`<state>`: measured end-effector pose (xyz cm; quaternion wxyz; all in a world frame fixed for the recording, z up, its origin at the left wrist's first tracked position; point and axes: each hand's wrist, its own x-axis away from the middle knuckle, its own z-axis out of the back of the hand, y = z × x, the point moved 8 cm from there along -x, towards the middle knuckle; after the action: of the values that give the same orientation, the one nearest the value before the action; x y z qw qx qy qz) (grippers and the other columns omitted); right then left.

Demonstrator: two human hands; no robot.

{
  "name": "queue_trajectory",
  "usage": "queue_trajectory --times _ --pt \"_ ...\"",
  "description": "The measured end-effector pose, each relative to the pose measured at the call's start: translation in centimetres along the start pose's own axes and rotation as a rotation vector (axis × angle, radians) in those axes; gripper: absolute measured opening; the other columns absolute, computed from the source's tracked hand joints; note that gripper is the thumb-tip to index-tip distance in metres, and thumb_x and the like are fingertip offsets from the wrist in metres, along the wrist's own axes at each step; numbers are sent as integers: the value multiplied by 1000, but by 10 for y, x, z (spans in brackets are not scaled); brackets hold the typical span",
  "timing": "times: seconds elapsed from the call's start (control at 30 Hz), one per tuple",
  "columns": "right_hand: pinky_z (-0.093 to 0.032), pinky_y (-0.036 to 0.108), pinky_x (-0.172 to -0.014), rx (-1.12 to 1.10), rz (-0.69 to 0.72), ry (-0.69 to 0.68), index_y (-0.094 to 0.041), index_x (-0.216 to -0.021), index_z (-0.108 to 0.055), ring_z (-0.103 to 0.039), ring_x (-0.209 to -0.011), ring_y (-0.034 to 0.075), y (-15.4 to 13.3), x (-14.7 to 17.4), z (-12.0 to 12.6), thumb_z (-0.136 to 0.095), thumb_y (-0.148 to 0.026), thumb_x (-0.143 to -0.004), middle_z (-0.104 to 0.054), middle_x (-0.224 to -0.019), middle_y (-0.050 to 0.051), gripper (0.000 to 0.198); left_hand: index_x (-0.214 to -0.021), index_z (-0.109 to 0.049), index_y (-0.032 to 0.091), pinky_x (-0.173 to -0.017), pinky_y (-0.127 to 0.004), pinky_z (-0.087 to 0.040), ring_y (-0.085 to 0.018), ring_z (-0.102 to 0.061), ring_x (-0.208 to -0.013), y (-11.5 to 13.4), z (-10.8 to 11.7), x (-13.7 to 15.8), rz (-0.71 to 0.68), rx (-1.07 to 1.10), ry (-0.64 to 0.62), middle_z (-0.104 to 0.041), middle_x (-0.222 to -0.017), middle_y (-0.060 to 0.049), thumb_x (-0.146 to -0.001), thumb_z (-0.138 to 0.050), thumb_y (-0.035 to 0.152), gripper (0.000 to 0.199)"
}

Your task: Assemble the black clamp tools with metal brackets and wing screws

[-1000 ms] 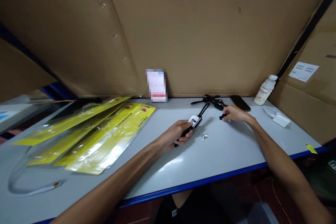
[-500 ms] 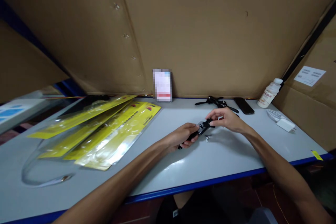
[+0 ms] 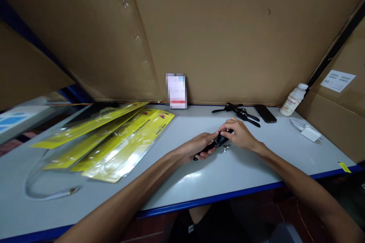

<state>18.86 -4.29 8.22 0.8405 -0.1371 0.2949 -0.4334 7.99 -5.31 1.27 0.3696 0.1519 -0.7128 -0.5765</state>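
My left hand is wrapped round a black spokeshave, holding it slanted just above the table. One dark handle tip sticks out below the left fingers. My right hand is closed at the tool's middle, its thumb and fingertips pinching a small black cap piece against the body. The fingers hide most of that piece. Both hands' fingertips nearly meet there. Small silver metal parts, perhaps screws, lie on the table just under the tool.
More black spokeshaves lie behind my right hand, beside a dark phone. A white bottle and a charger with cable stand right. Yellow plastic packages and a white cable lie left. A blurred-out screen leans on the cardboard.
My right hand has moved slightly left and closer to my left hand, bringing the black cap piece over the spokeshave's middle. The left hand stays almost still.
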Motion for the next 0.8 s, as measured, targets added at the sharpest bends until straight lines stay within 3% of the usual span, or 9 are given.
queue_trajectory --times 0.23,0.4,0.47,0.63,0.8 --pt "-37 34 -85 44 -5 12 -21 -89 -75 -53 -87 19 2 1 -6 -66 -7 -84 -66 -82 1 17 -80 -44 20 -36 -17 -14 -4 -25 -41 -4 2 -1 -22 -35 14 -42 -59 7 -93 -53 41 27" --pt "-40 32 -77 -15 12 220 -19 -86 -71 -55 -79 17 -5 4 28 -59 -13 -88 -68 -81 3 13 -79 -41 20 -35 -16 -14 -4 -24 -39 -4 7 -3 -50 49 63 -42 -58 7 -93 -52 38 25" --pt "-40 28 -69 -47 5 129 -18 -86 -70 -54 -70 14 -4 6 32 -57 -15 -88 -66 -76 1 14 -79 -41 21 -35 -15 -13 -3 -23 -38 -2 12 -4 -62 103 108 -41 -57 7 -93 -51 34 22" --pt "-34 25 -63 107 -26 -359 -20 -84 -70 -51 -63 11 2 19 10 -62 -15 -81 -65 -73 -2 10 -76 -40 20 -34 -14 -12 -3 -22 -38 1 21 -4 -91 173 173 -41 -57 6 -93 -49 29 22" --pt "-33 26 -61 172 -68 -511 -21 -88 -69 -51 -65 14 6 25 -8 -65 -24 -82 -64 -74 -1 8 -74 -41 19 -34 -15 -13 -3 -23 -38 -1 19 -3 -71 168 172 -42 -57 5 -94 -46 26 22"
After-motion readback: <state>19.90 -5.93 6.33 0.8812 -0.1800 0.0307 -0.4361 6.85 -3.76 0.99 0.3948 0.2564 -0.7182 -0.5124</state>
